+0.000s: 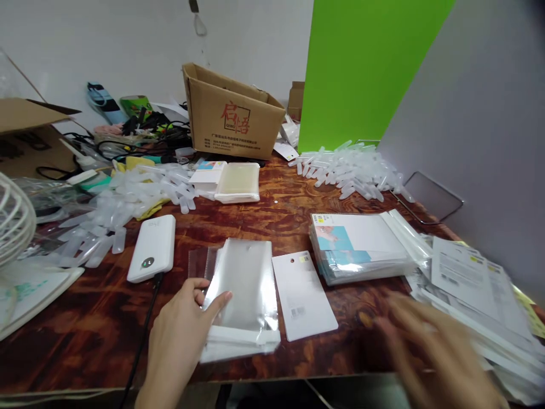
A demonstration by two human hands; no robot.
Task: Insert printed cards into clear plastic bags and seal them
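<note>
My left hand [187, 318] is at the left edge of a stack of clear plastic bags [242, 278]. Its thumb lies on top and the fingers curl at the side, pinching the edge. To the right of the bags lies a white printed card [303, 295] with a small hole near its top and a barcode. My right hand [434, 346] is smeared by motion at the front right, beside a spread of bagged white cards [464, 278]; whether its fingers hold anything does not show. Just beyond it sits a pile of packaged cards [361, 244] with a blue picture.
A white power bank [152, 248] with a black cable lies left of the bags. Translucent plastic tubes form heaps at the left [114, 210] and back right [349, 167]. Behind are another bag stack [238, 182] and a cardboard box [234, 113]. A fan guard [15, 218] stands far left.
</note>
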